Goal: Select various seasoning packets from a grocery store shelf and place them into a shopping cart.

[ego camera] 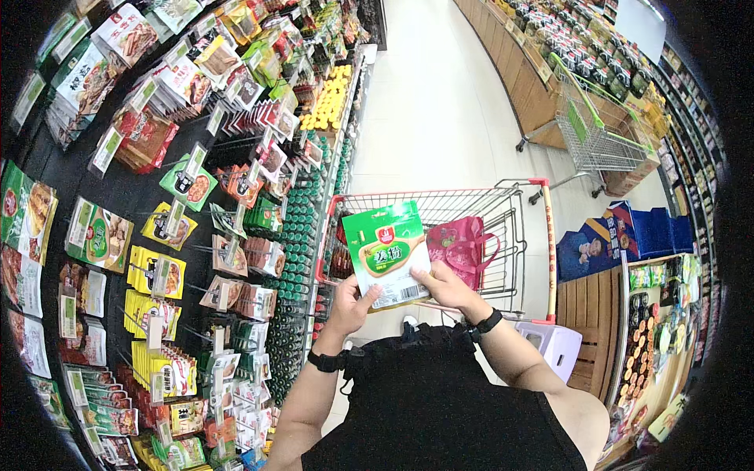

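Observation:
Both of my hands hold a flat green and white spice powder packet (387, 235), its printed face turned up towards me. My left hand (351, 305) grips the lower left corner, thumb on top. At the lower right edge, my right hand (449, 284) pinches the packet with its thumb over the face. The fingers behind the packet are hidden. Beyond the packet stands a wire shopping cart (508, 235) with red corners. Inside the cart lies a pink-red bag (458, 247) with loop handles, partly covered by the packet and my right hand.
On the left, a rack of hanging seasoning packets (154, 271) rises beside rows of green-capped bottles (299, 235). A second cart (598, 132) with green trim stands by a wooden display (518, 65) of bottles. A pale purple plastic stool (551, 347) is at my right. Tiled floor (433, 106) runs ahead.

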Available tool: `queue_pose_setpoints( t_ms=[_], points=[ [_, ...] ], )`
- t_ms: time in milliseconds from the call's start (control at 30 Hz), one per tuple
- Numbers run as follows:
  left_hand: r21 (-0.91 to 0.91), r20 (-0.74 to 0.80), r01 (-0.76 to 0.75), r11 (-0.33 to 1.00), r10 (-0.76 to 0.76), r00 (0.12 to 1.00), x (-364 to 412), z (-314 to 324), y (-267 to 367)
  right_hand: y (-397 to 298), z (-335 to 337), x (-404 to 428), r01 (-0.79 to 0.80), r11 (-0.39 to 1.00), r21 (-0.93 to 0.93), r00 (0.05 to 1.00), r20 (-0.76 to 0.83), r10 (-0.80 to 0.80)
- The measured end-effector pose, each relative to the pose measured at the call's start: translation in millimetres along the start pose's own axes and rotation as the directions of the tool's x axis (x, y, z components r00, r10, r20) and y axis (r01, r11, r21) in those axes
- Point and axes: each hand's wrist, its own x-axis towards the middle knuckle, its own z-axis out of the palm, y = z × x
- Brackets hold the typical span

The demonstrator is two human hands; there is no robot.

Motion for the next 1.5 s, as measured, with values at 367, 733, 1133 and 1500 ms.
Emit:
queue_pose_setpoints(
  t_ms=[367, 733, 1133, 1500],
  points=[
    [-0.088, 0.077, 0.132, 0.987, -0.125, 0.989, 12, 32, -6, 2, -30, -25, -0.081, 0.99, 0.119, 0.988, 0.139, 0.064],
    [-0.117, 0.22, -0.035, 0.993, 0.06, 0.974, 14, 37, -2, 10, -26, -23, -0.052, 0.971, 0.235, 0.998, 0.052, 0.041],
    [-0.027, 0.32, 0.048, 0.998, -0.037, 0.947, 3, 19, 0, 5, -8, -9, 0.01, 0.971, 0.238, 0.999, 0.029, -0.017],
    [-0.211, 0.171, 0.105, 0.972, -0.069, 0.983, -21, 2, -7, 8, 1, 6, -0.137, 0.984, 0.117, 0.977, 0.177, 0.115]
  ],
)
